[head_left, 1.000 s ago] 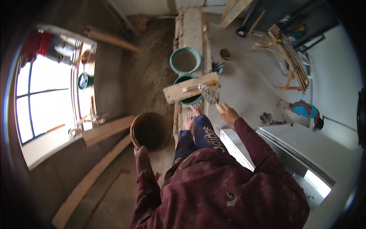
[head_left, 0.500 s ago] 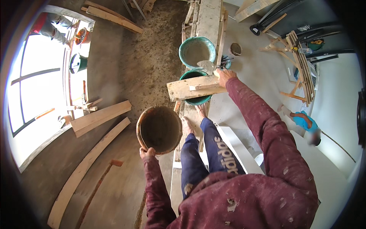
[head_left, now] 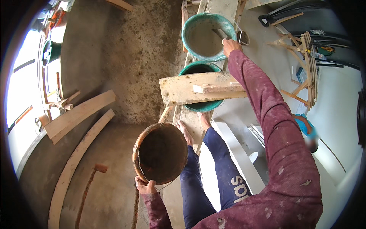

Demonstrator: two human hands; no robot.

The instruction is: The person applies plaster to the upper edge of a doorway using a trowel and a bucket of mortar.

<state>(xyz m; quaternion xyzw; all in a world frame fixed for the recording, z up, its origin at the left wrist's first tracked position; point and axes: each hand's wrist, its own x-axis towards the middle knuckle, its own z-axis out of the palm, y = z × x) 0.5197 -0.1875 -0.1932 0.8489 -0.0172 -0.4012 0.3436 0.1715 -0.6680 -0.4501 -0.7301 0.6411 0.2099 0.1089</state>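
Note:
My left hand [head_left: 145,186] is closed on the rim of a brown, mortar-stained bucket [head_left: 139,139], tilted so its dark inside shows. My right hand [head_left: 231,45] grips a trowel [head_left: 219,33], its blade inside the far green bucket [head_left: 187,42] at that bucket's right side. Grey mortar [head_left: 202,40] is in this bucket. Closer to me stands a second green bucket [head_left: 202,106]. A wooden float [head_left: 179,89], a flat board with a wooden handle, lies across its top, and its contents are mostly hidden.
My bare feet stand on a narrow plank scaffold [head_left: 194,128]. Long boards [head_left: 72,171] lean at the left. A wooden trestle [head_left: 305,72] stands at the right, near a person in a blue shirt [head_left: 303,124]. Another green bucket [head_left: 53,52] sits by the window.
My right hand has moved forward, bringing the trowel from over the gap between the green buckets into the far one. My left hand still holds the brown bucket. The whole view has shifted.

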